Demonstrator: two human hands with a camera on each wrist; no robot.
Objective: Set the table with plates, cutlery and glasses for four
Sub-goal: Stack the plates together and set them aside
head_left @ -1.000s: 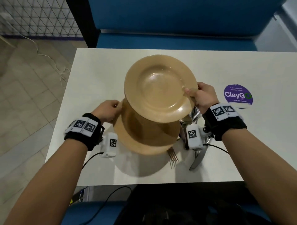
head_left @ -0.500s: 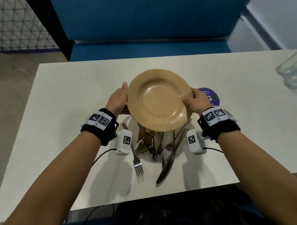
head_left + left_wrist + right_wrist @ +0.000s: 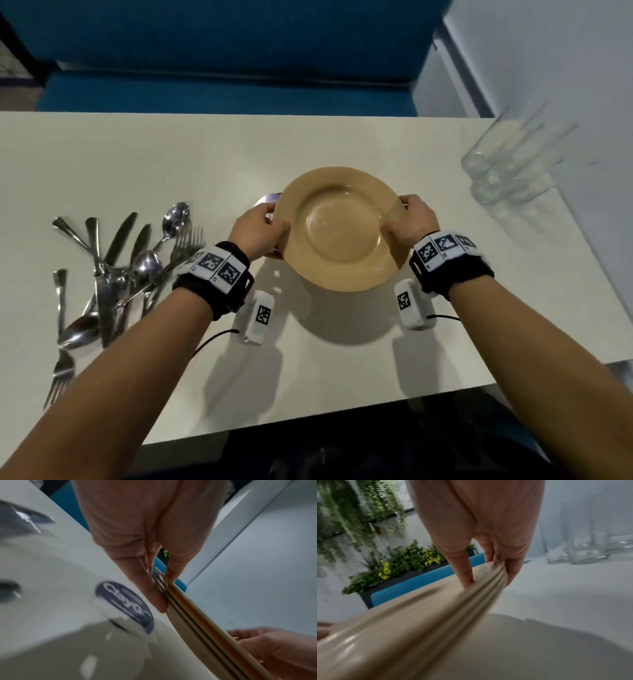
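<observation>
Both hands hold a stack of tan plates [image 3: 342, 229] above the pale tabletop [image 3: 137, 164], one hand at each side of the rim. The left hand [image 3: 257, 228] grasps the left edge, its thumb lying over the top of the rim and its fingers [image 3: 154, 599] tucked under the lowest plate; the left wrist view shows several rims layered edge-on between thumb and fingers, though the exact count is too blurred to tell. The right hand [image 3: 412, 221] grasps the opposite edge the same way, thumb pressed on the upper face and fingers [image 3: 513, 572] curled beneath the stacked rims. A shadow falls on the tabletop under and toward the near side of the stack, so the plates hang clear of the surface. Just beyond the left fingers a round purple sticker [image 3: 125, 607] is stuck to the tabletop, partly hidden by the plate rim in the head view. Well out past the left wrist lies a loose heap of cutlery [image 3: 113, 274], with forks, knives and spoons crossing one another. Away from the right fingers, toward the far corner of the tabletop, stands a cluster of clear glasses [image 3: 507, 171], smeared by motion blur. Behind the tabletop runs a blue bench seat [image 3: 222, 92], and the right wrist view catches green plants [image 3: 399, 561] with yellow flowers beyond it.
</observation>
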